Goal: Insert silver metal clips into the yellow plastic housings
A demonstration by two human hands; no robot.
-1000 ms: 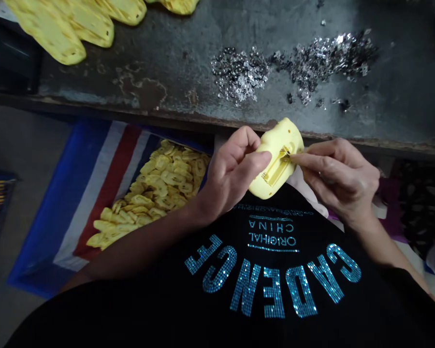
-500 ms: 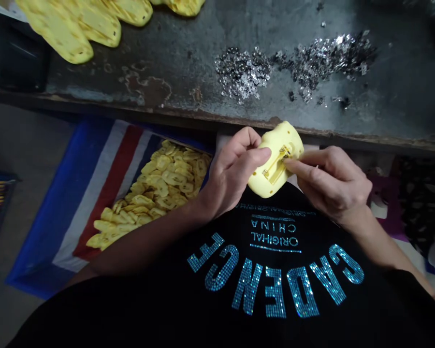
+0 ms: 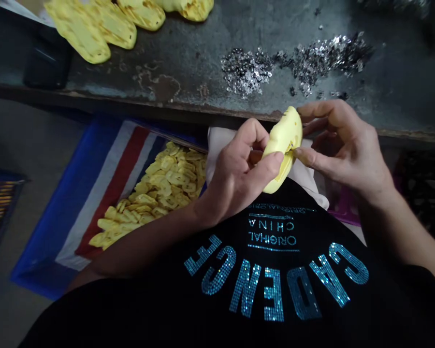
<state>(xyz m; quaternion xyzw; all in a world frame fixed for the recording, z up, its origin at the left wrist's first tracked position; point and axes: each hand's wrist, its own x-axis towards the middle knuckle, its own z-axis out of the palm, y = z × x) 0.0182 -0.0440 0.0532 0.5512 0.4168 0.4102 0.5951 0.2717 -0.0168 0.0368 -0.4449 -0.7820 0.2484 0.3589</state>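
Observation:
A yellow plastic casing [image 3: 283, 134] with a rectangular battery compartment in its face is held tilted in front of my chest, just below the bench edge. My left hand [image 3: 235, 171] is closed on its left side, thumb on the face and fingers behind. At the right, my right hand [image 3: 353, 150] grips the casing between thumb and fingers. The thumb tip presses at the upper end of the compartment, by a small metal contact [image 3: 289, 149], while the fingers touch the far edge. Part of the compartment is turned out of sight.
Small shiny metal pieces [image 3: 248, 70] lie heaped on the dark metal bench [image 3: 199, 58]. Several larger yellow shells [image 3: 112, 26] rest at its upper left, near a black object [image 3: 47, 63]. Below, a blue bin [image 3: 39, 256] with striped cloth holds many small yellow parts [image 3: 159, 186].
The casing has turned more edge-on. My right hand has shifted up and right, its fingers spreading from a pinch at the compartment to the casing's far edge. The view has shifted slightly.

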